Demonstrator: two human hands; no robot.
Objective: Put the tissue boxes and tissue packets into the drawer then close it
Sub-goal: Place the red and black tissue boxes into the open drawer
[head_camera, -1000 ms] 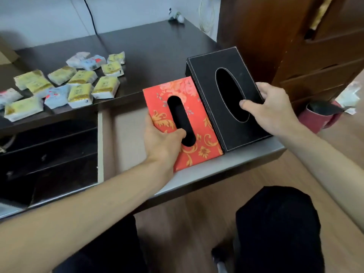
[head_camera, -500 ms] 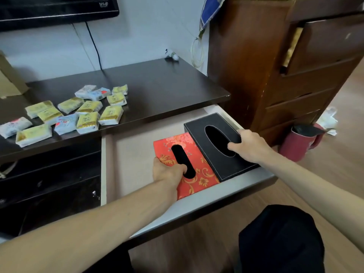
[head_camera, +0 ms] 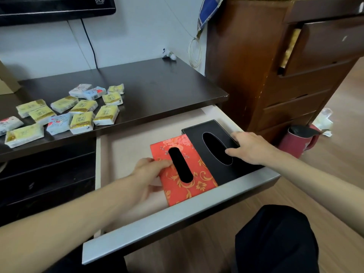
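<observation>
A red floral tissue box (head_camera: 197, 181) and a black tissue box (head_camera: 234, 170) lie side by side in the right front part of the open drawer (head_camera: 177, 217). My left hand (head_camera: 149, 170) grips the red box's left edge, thumb on top beside the slot. On the black box lies my right hand (head_camera: 250, 148), thumb at the slot's rim and fingers over the right side. Several yellow, blue and white tissue packets (head_camera: 81, 119) lie on the dark desk top (head_camera: 157, 89) at the left.
A brown wooden dresser (head_camera: 256, 75) stands right of the drawer, with a red jug (head_camera: 295, 142) on the floor at its foot. A screen (head_camera: 55, 6) hangs over the desk. My dark-clothed knee (head_camera: 275, 239) is below the drawer front. The drawer's left half holds nothing.
Both boxes have gone down from above the drawer front onto the drawer floor. My left thumb has come out of the red box's slot to its left edge.
</observation>
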